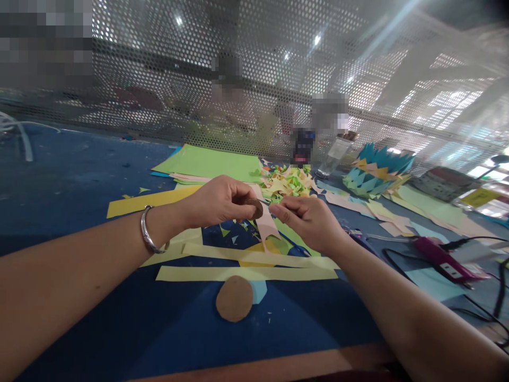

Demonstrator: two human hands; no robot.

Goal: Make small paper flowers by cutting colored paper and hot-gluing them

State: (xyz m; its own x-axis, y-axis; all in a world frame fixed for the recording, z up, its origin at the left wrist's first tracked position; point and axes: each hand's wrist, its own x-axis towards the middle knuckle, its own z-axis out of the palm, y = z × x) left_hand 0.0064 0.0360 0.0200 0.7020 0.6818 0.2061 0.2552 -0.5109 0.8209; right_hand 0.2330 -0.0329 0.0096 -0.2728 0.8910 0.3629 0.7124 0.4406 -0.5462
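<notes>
My left hand (pixel 220 204), with a silver bangle on the wrist, pinches a small brown cardboard disc (pixel 254 208) between thumb and fingers. Close to its right, my right hand (pixel 304 217) is closed in a pinch; a thin, dark sliver shows between the two hands, too small to name. Both hands are above the blue table, over paper strips and scraps. A larger brown cardboard circle (pixel 234 298) lies flat on the table, overlapping a light blue paper piece (pixel 260 292). Just behind it run pale yellow paper strips (pixel 246 273). Blue scissors (pixel 294 244) lie partly hidden beside my right hand.
Green paper sheets (pixel 220 162) are stacked at the back, beside a heap of cut scraps (pixel 288 180). Further right stand a clear bottle (pixel 334 156) and a zigzag paper crown (pixel 376 170). A purple power strip (pixel 449 260) with black cables lies at right. Perforated metal panelling (pixel 262 101) rises behind.
</notes>
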